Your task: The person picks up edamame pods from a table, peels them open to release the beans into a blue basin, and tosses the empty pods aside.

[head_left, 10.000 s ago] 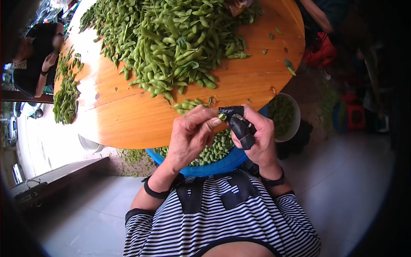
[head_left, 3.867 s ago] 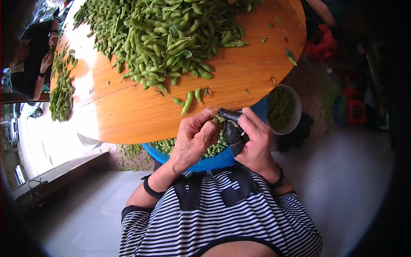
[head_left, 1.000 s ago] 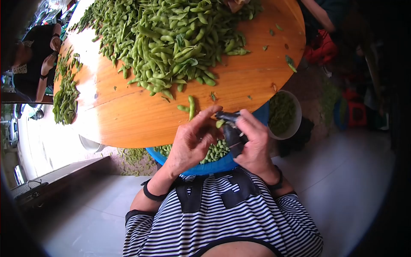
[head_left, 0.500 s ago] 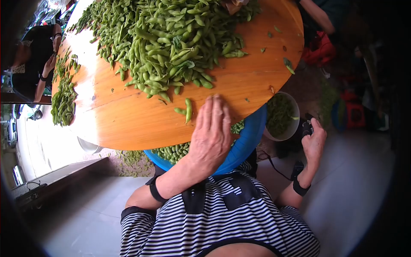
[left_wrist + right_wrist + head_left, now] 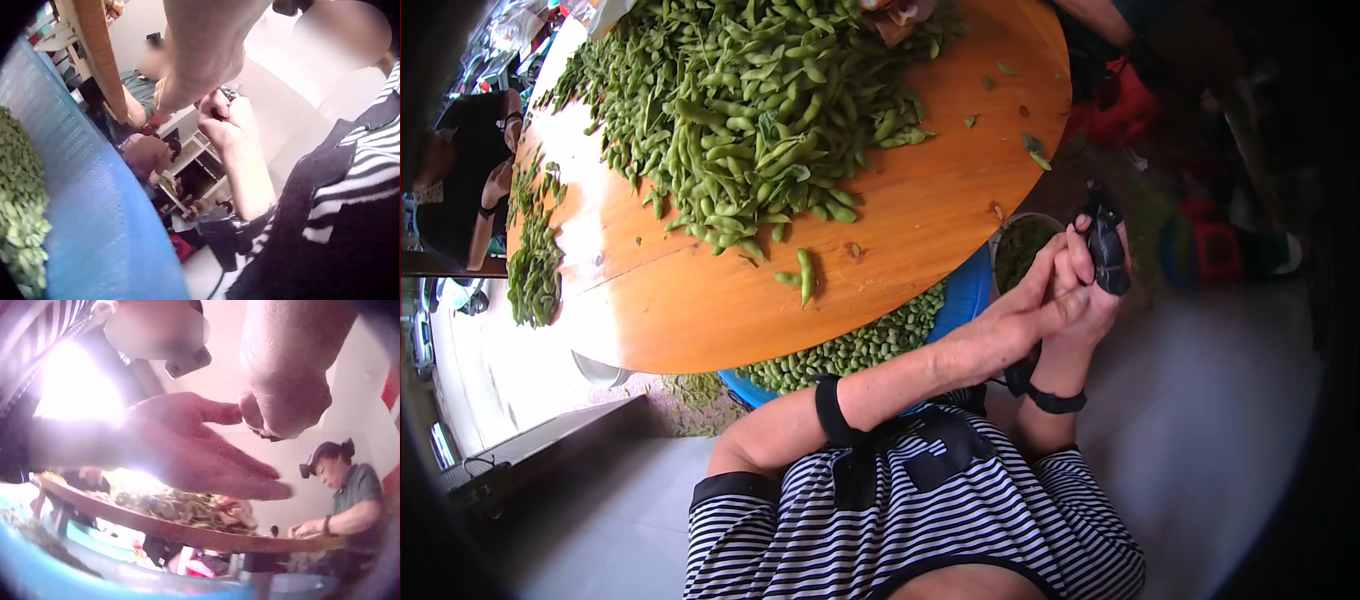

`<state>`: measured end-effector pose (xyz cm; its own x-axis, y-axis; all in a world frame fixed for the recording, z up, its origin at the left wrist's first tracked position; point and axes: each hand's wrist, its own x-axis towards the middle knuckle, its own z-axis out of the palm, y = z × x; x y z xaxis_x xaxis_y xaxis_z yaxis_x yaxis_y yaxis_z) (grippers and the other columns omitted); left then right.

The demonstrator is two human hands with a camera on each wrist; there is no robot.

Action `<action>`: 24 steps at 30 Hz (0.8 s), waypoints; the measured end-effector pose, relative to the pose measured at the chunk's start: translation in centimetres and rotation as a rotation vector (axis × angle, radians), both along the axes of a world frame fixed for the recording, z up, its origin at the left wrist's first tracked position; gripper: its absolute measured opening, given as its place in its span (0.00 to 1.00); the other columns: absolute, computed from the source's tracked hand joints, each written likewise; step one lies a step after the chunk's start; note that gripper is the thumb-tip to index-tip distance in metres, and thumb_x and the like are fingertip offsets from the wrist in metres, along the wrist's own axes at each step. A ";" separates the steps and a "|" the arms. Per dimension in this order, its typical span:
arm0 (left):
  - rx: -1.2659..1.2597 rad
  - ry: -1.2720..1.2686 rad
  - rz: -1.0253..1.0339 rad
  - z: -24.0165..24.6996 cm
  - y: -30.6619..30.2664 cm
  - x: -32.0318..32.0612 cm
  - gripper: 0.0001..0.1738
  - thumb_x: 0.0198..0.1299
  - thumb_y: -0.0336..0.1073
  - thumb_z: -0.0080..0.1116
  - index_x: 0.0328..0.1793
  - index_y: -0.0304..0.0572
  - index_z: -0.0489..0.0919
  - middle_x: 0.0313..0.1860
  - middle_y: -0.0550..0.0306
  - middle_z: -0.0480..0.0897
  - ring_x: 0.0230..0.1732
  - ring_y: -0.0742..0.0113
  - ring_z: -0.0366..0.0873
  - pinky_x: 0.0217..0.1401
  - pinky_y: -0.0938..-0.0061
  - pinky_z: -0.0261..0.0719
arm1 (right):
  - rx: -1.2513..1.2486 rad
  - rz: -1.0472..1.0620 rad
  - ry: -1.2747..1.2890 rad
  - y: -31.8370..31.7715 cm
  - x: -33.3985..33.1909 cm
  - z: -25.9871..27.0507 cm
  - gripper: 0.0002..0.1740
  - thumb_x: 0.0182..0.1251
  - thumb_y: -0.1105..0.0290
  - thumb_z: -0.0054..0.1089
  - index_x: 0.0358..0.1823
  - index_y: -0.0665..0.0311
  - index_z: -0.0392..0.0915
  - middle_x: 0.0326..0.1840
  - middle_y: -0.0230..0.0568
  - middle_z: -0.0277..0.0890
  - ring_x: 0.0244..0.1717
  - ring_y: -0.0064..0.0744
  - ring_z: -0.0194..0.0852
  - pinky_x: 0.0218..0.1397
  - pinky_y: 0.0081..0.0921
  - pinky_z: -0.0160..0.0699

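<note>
In the head view, the left hand reaches across to the right and touches the right hand, whose fingers have black wrapping. The right wrist view shows the left hand with straight fingers and its thumb against the bent right hand; whether the right hand holds anything is hidden. In the left wrist view, the left hand overlaps the right hand. Two green pods lie near the front edge of the wooden table. Shelled beans fill a blue basket below it.
A large heap of pods covers the back of the table, with a smaller pile at its left edge. A pale bucket stands beyond the table's right edge. Other people sit at the left and the far right.
The right hand has moved away to the right from above the basket. The left hand has left the table edge and come across to it. The view has shifted.
</note>
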<state>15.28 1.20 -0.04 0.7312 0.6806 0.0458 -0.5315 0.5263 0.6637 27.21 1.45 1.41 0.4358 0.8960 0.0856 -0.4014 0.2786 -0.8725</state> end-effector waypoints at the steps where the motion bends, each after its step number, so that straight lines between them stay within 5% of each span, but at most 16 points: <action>1: 0.099 0.089 0.110 0.5 -0.5 -0.2 0.34 0.73 0.40 0.50 0.81 0.45 0.53 0.71 0.55 0.61 0.73 0.67 0.56 0.76 0.67 0.53 | 0.039 0.105 0.152 0.6 1.1 -0.6 0.12 0.71 0.71 0.47 0.45 0.74 0.75 0.30 0.33 0.71 0.22 0.12 0.58 0.22 0.14 0.56; 2: 0.099 0.084 0.107 -0.1 -1.1 -0.4 0.34 0.73 0.40 0.50 0.81 0.45 0.53 0.71 0.55 0.61 0.73 0.67 0.56 0.76 0.67 0.53 | 0.039 0.101 0.148 1.4 1.4 -1.1 0.12 0.71 0.71 0.47 0.45 0.74 0.75 0.30 0.33 0.71 0.22 0.12 0.58 0.22 0.14 0.56; 4: 0.119 -0.054 -0.056 -1.2 -1.8 -1.3 0.37 0.68 0.35 0.55 0.80 0.44 0.53 0.75 0.52 0.57 0.76 0.62 0.54 0.76 0.66 0.55 | 0.114 -0.146 -0.469 3.1 1.7 -1.8 0.10 0.73 0.74 0.46 0.44 0.74 0.74 0.32 0.36 0.71 0.21 0.12 0.58 0.21 0.13 0.53; 7: 0.887 -0.011 -0.264 0.0 -1.9 -4.6 0.33 0.61 0.30 0.57 0.74 0.39 0.63 0.73 0.42 0.61 0.73 0.45 0.62 0.73 0.57 0.63 | -0.155 -0.253 -0.376 4.4 5.2 -3.9 0.09 0.73 0.76 0.45 0.41 0.74 0.74 0.24 0.31 0.68 0.20 0.13 0.58 0.20 0.14 0.54; 11: 0.994 0.351 -0.577 0.7 -1.5 -10.0 0.29 0.61 0.33 0.58 0.68 0.33 0.68 0.70 0.36 0.64 0.69 0.39 0.65 0.67 0.55 0.71 | -0.134 0.094 -0.414 3.5 2.3 -3.1 0.09 0.67 0.76 0.45 0.39 0.71 0.75 0.20 0.27 0.66 0.18 0.12 0.57 0.20 0.13 0.54; 15: 0.861 0.355 -0.264 1.6 -1.5 -16.4 0.24 0.61 0.31 0.60 0.64 0.33 0.74 0.59 0.38 0.75 0.59 0.41 0.76 0.60 0.57 0.77 | -0.293 0.630 -0.313 2.4 -5.2 -0.7 0.18 0.60 0.65 0.60 0.46 0.72 0.76 0.29 0.31 0.74 0.24 0.10 0.65 0.24 0.10 0.65; 17: 0.722 0.642 -0.035 2.9 -1.8 -19.3 0.16 0.58 0.24 0.60 0.54 0.32 0.81 0.51 0.45 0.82 0.55 0.46 0.80 0.58 0.60 0.79 | -0.216 0.887 -0.302 2.8 -6.2 -2.4 0.17 0.61 0.67 0.63 0.46 0.72 0.75 0.26 0.29 0.71 0.25 0.09 0.65 0.24 0.11 0.66; 19: 0.609 0.901 0.300 2.1 -2.5 -20.9 0.14 0.56 0.18 0.56 0.48 0.33 0.81 0.42 0.48 0.84 0.45 0.56 0.82 0.48 0.68 0.80 | -0.266 0.917 -0.413 4.2 -6.3 -2.3 0.16 0.62 0.67 0.62 0.46 0.72 0.74 0.27 0.30 0.72 0.24 0.10 0.65 0.24 0.11 0.67; 20: 0.528 0.964 0.415 1.7 -2.6 -21.3 0.13 0.55 0.18 0.57 0.47 0.34 0.81 0.38 0.50 0.83 0.41 0.59 0.81 0.45 0.70 0.79 | -0.178 0.937 -0.159 4.8 -5.1 -3.7 0.17 0.65 0.66 0.61 0.48 0.73 0.74 0.30 0.34 0.75 0.23 0.12 0.66 0.25 0.11 0.67; 21: 0.444 1.024 0.530 1.3 -2.6 -21.6 0.12 0.55 0.18 0.57 0.46 0.35 0.82 0.35 0.52 0.82 0.36 0.62 0.80 0.41 0.72 0.78 | -0.154 0.871 -0.202 5.5 -4.2 -3.1 0.17 0.68 0.66 0.58 0.50 0.73 0.73 0.35 0.38 0.78 0.24 0.13 0.67 0.25 0.11 0.68; 24: 0.684 1.300 0.752 0.5 -2.1 -20.6 0.10 0.56 0.19 0.59 0.44 0.34 0.82 0.29 0.54 0.78 0.31 0.67 0.79 0.37 0.75 0.76 | -0.292 0.331 -0.585 8.0 0.9 -3.3 0.16 0.62 0.81 0.44 0.49 0.76 0.76 0.39 0.43 0.81 0.26 0.18 0.73 0.27 0.16 0.73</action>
<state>-5.35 -0.88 0.47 0.0535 0.9905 0.1268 0.5466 -0.1353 0.8264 28.11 9.50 -1.93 0.0942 0.9947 -0.0414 0.1306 -0.0536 -0.9900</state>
